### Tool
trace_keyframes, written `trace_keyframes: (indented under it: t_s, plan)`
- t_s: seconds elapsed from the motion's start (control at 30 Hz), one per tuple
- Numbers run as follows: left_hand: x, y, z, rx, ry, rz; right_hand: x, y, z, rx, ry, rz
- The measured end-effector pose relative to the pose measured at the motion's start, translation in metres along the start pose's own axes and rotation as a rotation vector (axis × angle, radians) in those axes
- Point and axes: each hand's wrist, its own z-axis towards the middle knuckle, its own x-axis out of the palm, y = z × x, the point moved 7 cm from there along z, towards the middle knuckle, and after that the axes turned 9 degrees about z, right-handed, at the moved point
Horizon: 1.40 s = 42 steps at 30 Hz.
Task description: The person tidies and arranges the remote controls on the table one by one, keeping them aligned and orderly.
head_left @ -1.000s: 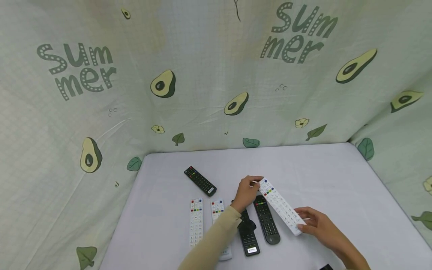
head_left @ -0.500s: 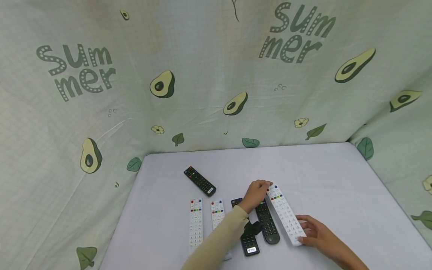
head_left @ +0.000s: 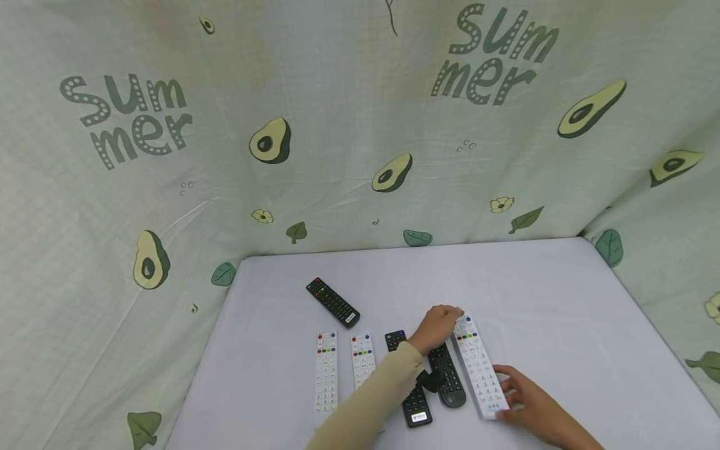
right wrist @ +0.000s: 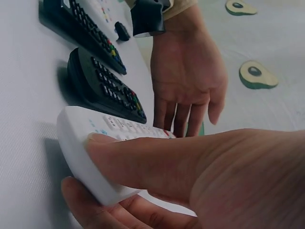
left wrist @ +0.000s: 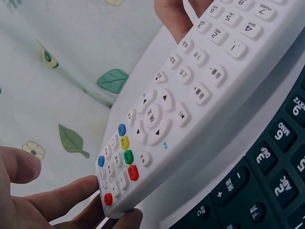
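A white remote control (head_left: 480,369) with coloured buttons lies at the right end of a row of remotes, tilted slightly. My right hand (head_left: 531,403) holds its lower end, thumb (right wrist: 138,160) on the button face and fingers beneath. At the upper end is my left hand (head_left: 437,326); in the left wrist view its fingers (left wrist: 71,195) touch that end while the thumb (left wrist: 19,164) stands apart. A black remote (head_left: 447,378) lies just left of the white one, its top partly covered by my left hand.
Another black remote (head_left: 417,412) and two white remotes (head_left: 326,375) (head_left: 362,356) lie farther left, partly behind the left sleeve (head_left: 368,400). One more black remote (head_left: 334,302) lies slanted farther back on the white table (head_left: 562,300). A printed cloth (head_left: 337,125) hangs behind.
Both hands have brought the white remote down and turned it closer to parallel with the row. My left hand has moved right and toward me, and its thumb has come off the remote.
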Motion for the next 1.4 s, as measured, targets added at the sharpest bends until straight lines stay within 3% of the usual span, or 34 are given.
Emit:
trace_keyframes:
  t_s: [0.1, 0.33, 0.63, 0.83, 1.0, 1.17, 1.4]
  plan:
    - [0.002, 0.001, 0.001, -0.004, 0.006, 0.035, 0.001, 0.001, 0.001, 0.037, -0.031, -0.077]
    - [0.008, 0.003, 0.003, -0.011, 0.042, 0.106, 0.004, -0.003, 0.007, 0.252, -0.149, -0.213]
    - [0.009, -0.001, 0.003, 0.025, 0.061, 0.214, 0.002, -0.001, 0.012, 0.244, -0.138, -0.286]
    - [0.002, 0.001, 0.003, 0.048, 0.057, 0.222, -0.006, 0.017, 0.016, 0.192, -0.145, -0.376]
    - [-0.020, 0.007, 0.004, 0.091, 0.023, 0.168, -0.011, 0.041, 0.030, 0.144, -0.182, -0.441]
    - [-0.053, 0.018, 0.006, 0.117, -0.035, 0.116, -0.005, 0.070, 0.047, 0.007, -0.179, -0.453]
    - [-0.102, 0.040, 0.007, 0.079, -0.157, 0.056, 0.011, 0.101, 0.075, -0.142, -0.115, -0.410]
